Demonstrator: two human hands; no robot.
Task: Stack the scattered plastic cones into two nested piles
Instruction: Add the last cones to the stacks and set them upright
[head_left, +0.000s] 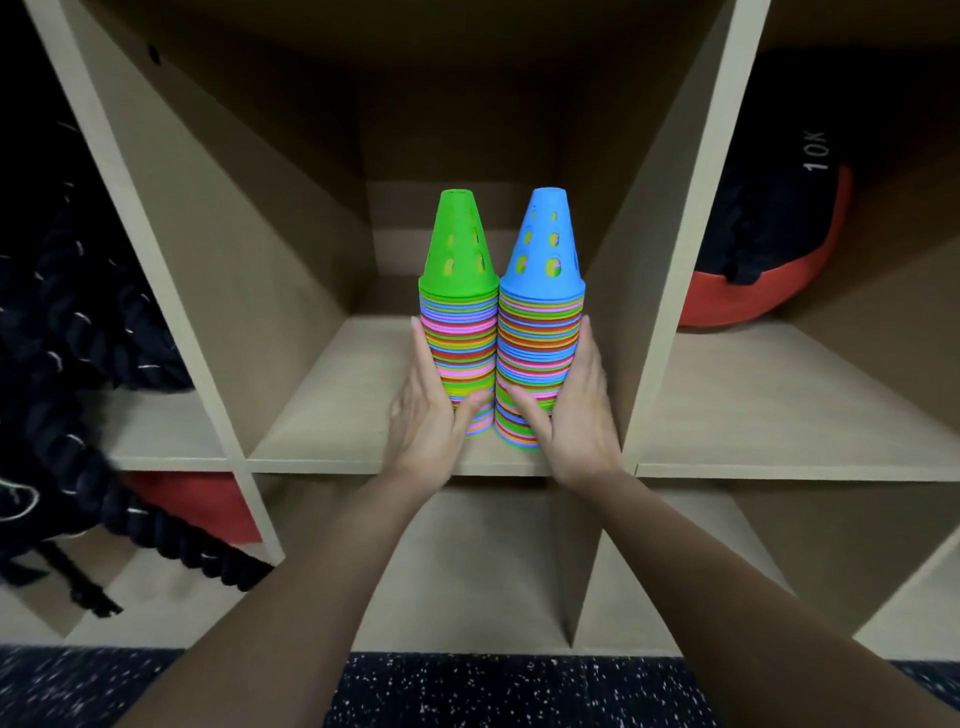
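Your left hand (423, 415) cups the green-topped pile (460, 332), your right hand (576, 410) the blue-topped pile (540, 332), fingers (421, 353) along the outer sides and thumbs wrapped across the fronts. Both piles stand upright, side by side, on the shelf (332, 415).

Left hand (421, 410) round green-topped pile (460, 332), right hand (576, 410) round blue-topped pile (540, 332), on shelf (332, 405).
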